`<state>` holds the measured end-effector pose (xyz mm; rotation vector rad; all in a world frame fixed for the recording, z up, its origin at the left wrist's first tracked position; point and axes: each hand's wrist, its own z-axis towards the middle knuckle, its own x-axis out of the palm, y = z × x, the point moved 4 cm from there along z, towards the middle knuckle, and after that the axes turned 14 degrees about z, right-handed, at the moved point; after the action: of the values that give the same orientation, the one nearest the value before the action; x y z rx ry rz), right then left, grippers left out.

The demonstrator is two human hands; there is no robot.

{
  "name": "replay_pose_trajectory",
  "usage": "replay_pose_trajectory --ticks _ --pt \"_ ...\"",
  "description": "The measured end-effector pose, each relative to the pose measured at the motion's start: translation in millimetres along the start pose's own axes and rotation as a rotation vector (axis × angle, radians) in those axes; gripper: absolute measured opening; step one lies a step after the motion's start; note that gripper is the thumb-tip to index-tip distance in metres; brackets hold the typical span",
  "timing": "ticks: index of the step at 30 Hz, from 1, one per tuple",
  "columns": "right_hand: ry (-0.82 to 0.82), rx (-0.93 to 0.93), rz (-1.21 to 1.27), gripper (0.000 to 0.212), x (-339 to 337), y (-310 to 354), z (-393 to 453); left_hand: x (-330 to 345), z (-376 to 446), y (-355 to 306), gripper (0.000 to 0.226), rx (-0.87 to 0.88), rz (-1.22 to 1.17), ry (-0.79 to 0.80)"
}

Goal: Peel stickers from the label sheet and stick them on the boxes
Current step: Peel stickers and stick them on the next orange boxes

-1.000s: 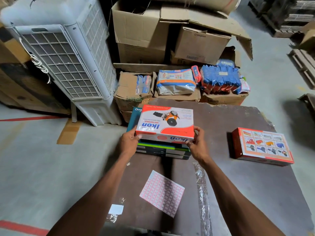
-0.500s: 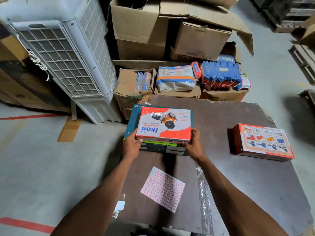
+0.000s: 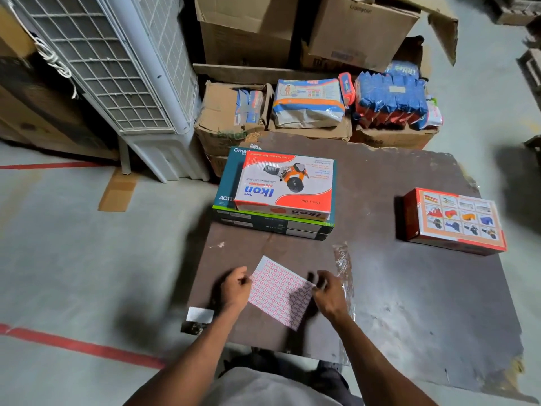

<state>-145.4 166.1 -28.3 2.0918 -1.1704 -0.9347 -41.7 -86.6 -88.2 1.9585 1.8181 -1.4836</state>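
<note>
Both hands are at the label sheet [image 3: 279, 291] on the table [image 3: 409, 303]. The left hand [image 3: 235, 288] has curled fingers touching the sheet's left edge. The right hand [image 3: 329, 291] is blurred at the right edge, and I cannot tell its fingers.

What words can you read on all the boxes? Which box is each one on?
"ikon": on the top and front side of the red and white box, printed upside down from here.
"Kayo": small, beside "ikon" on the same box.
"Oma...": on the teal box underneath; the rest is covered.
"AC13...": on the same teal box, cut off.
Blurred or too small: the picture box, the cardboard cartons, the label sheet.
</note>
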Motion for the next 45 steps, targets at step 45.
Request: replay_pose_trajectory --ticks 45 --pt "0.158 -0.329 -0.274 0.083 3 47 -26 -27 -53 -86 0.036 0.204 -0.207 0.287"
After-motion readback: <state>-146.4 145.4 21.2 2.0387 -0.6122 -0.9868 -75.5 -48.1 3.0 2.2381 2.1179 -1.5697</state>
